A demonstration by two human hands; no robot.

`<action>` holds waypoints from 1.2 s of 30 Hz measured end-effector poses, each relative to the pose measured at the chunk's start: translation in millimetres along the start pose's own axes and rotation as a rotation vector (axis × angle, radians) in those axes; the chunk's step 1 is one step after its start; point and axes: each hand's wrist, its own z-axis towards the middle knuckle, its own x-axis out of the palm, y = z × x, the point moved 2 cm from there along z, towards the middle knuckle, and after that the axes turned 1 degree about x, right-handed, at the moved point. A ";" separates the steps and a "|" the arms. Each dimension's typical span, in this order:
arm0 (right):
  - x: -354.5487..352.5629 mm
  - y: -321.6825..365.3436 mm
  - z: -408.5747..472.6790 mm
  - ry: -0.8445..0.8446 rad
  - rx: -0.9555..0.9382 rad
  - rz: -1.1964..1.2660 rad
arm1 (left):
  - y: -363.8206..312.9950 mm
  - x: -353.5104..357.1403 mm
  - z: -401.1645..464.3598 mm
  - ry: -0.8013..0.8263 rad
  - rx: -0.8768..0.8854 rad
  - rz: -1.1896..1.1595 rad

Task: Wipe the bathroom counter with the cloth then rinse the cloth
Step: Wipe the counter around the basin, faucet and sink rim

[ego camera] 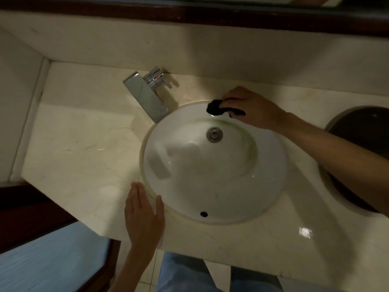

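A cream marble bathroom counter [80, 148] holds a round white sink [263, 186]. My right hand [250, 106] grips a bunched black cloth [216, 108] at the far rim of the sink, just right of the faucet. The cloth hangs slightly over the basin's inner edge. My left hand [143, 216] lies flat on the counter at the sink's near left rim, fingers spread, holding nothing.
A chrome square faucet [147, 95] with a lever handle stands at the back left of the sink; no water is running. A drain [214, 134] sits in the basin. A dark round bin [362, 131] is beyond the counter's right side. A wall borders the left.
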 end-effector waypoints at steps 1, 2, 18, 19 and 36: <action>-5.4 -5.0 -3.1 -0.009 -0.030 -0.044 | 0.5 0.8 0.5 0.000 0.004 0.003; -11.2 -15.5 -4.2 -0.023 -0.016 -0.087 | 0.9 1.9 0.8 -0.002 0.013 0.007; 16.1 -12.4 53.4 -0.062 0.072 -0.049 | 13.1 5.4 3.0 0.014 0.045 -0.016; 16.3 -12.2 61.2 -0.085 0.142 -0.095 | 13.7 5.2 2.5 0.018 0.044 -0.029; 73.2 26.1 132.2 -0.054 0.204 -0.015 | 83.4 -10.1 -15.5 0.072 -0.017 -0.040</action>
